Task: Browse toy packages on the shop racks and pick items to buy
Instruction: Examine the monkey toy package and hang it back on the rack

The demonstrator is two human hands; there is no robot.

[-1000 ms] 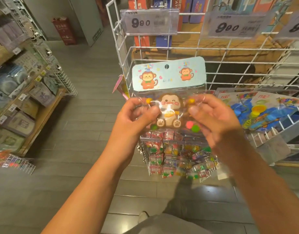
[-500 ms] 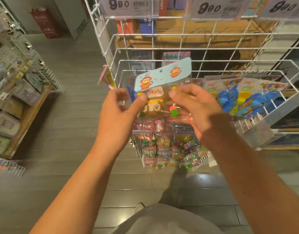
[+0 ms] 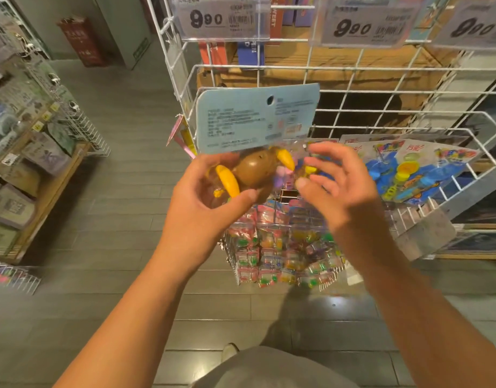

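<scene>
In front of the white wire shop rack (image 3: 269, 68), the light, crinkly clear bag with pale-blue card header and brown plastic toy (image 3: 255, 141) sits pinched in the left hand (image 3: 210, 200), right hand (image 3: 342, 191) spread beside it; likely slippery film, best held at the stiff card.

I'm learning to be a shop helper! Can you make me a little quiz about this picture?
1. True or false: the toy package shows its printed back.
2. Which hand grips it: A left hand, B right hand?
3. Fill in: the price tag reads ___.

Key: 1 true. 2 A; the right hand's fingers are spread beside it. 3 990.
</scene>
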